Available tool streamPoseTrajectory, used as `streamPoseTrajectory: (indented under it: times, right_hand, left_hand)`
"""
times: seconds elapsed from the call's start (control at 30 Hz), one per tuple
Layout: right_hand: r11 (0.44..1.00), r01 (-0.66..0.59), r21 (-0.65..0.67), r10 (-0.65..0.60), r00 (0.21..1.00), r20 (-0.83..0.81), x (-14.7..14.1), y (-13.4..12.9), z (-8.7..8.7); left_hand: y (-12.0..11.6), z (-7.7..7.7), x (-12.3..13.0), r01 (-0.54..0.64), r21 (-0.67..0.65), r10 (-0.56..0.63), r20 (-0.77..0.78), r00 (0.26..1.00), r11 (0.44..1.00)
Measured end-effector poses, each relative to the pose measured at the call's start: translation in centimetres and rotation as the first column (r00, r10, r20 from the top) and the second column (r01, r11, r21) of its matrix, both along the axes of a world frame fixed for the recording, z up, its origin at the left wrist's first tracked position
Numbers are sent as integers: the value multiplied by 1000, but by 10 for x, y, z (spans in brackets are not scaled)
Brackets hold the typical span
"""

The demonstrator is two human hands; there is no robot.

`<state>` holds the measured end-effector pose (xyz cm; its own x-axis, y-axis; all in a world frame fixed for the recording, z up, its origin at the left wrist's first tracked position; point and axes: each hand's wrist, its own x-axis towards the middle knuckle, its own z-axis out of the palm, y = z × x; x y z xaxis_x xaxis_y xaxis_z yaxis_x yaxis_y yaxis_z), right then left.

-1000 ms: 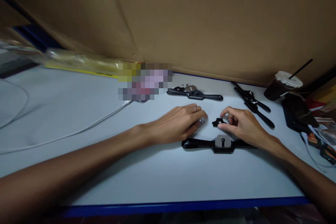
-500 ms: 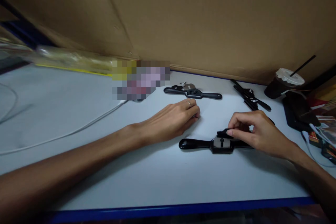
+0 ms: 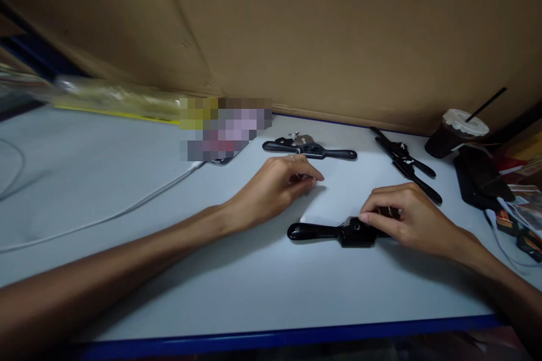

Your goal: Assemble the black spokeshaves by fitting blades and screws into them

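The left hand [image 3: 279,185] is beyond the two-handled tool [image 3: 317,232], apart from it, with its fingers [image 3: 312,171] curled near the thumb; whether they hold something small, I cannot tell. The tool lies on the worktop [image 3: 254,287], left handle uncovered, a black plate [image 3: 354,230] over its middle. The right hand [image 3: 409,215] pinches the plate's right side between thumb and fingers [image 3: 375,198], partly hiding the right handle.

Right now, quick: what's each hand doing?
Left hand: fingers curled; can't tell if holding anything.
Right hand: closed on the black plate atop the nearest tool.
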<state>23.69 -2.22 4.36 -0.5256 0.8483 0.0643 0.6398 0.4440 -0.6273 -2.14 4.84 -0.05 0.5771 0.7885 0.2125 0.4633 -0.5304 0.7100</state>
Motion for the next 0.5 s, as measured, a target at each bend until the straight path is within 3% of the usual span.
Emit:
streamPoseTrajectory:
  times: [0.17, 0.33, 0.5]
  right_hand:
    - [985, 64, 159, -62, 998, -22, 0, 0, -7]
    - [900, 43, 434, -81, 994, 70, -2, -2, -19]
    - [857, -9, 516, -53, 993, 105, -5, -4, -24]
  left_hand:
    - [-4, 6, 3, -13, -230, 47, 140, 989, 973]
    - [-7, 10, 5, -34, -360, 121, 224, 967, 932]
    - [-9, 10, 8, 78, -615, 190, 359, 914, 785]
